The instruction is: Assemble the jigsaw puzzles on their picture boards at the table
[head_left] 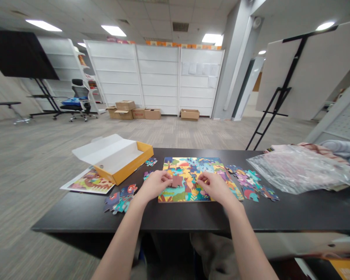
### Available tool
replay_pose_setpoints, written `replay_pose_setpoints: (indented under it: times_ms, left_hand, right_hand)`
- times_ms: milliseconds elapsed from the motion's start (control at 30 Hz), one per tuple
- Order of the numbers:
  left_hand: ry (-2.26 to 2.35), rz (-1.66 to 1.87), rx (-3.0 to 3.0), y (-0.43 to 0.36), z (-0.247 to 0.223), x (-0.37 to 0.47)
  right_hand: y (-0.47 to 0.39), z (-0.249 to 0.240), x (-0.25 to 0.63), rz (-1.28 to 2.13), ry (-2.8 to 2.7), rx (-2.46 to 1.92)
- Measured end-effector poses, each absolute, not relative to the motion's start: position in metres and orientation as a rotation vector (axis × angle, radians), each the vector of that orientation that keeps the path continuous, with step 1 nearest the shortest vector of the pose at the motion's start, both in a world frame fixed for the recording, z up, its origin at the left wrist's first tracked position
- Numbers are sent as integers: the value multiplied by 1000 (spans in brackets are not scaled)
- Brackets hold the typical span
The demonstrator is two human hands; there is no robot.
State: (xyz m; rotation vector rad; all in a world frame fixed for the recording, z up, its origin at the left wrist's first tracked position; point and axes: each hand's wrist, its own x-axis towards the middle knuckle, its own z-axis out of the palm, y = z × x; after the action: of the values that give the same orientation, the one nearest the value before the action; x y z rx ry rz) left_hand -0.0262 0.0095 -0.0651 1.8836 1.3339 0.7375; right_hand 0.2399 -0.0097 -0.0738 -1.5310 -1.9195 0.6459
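Note:
A colourful jigsaw puzzle (pixel 189 196) with animals and plants lies flat on the black table. My left hand (pixel 156 184) is over its left part, thumb and fingers pinched together at the edge of a plain brown, piece-shaped patch (pixel 177 181). Whether that patch is a loose piece or bare backing, I cannot tell. Over the right part, my right hand (pixel 217 186) has thumb and index finger closed in a pinch low over the picture; what is between them is too small to make out. Loose puzzle pieces (pixel 124 199) lie left of the puzzle, and more pieces (pixel 251 181) lie right.
An open yellow box (pixel 134 161) with a white inside stands at the table's left, partly over a picture sheet (pixel 90 181). Clear plastic bags (pixel 300 169) cover the right end. Beyond the black table (pixel 186 219) are cardboard boxes (pixel 125 110) and a whiteboard stand (pixel 280 97).

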Motion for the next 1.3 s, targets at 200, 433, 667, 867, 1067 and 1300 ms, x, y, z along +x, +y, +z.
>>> replay_pose_setpoints:
  times_ms: [200,433,667,867,1067,1300]
  left_hand:
    - [1294,829,1846,8,-56,-29]
    - [1145,920,1824,8,-55,-33]
    - [1191,924,1891,14,-67,-20]
    - [1315,943,1969,18,-71,-2]
    - [1402,912,2049,22,-74,8]
    - [1624,787,2188,14,-67,15]
  right_hand:
    - [-10,-74,239,669,-1918,-1537]
    - [-12,-73,238,681,-1914,-1560]
    - [-13,-70,236,672,-1941,-1579]
    - [-14,-69,235,637,-1973,-1575]
    - [-15,-67,233,486,-2065,-1575]
    - [-15,-69,232,511,-2078,-1556]
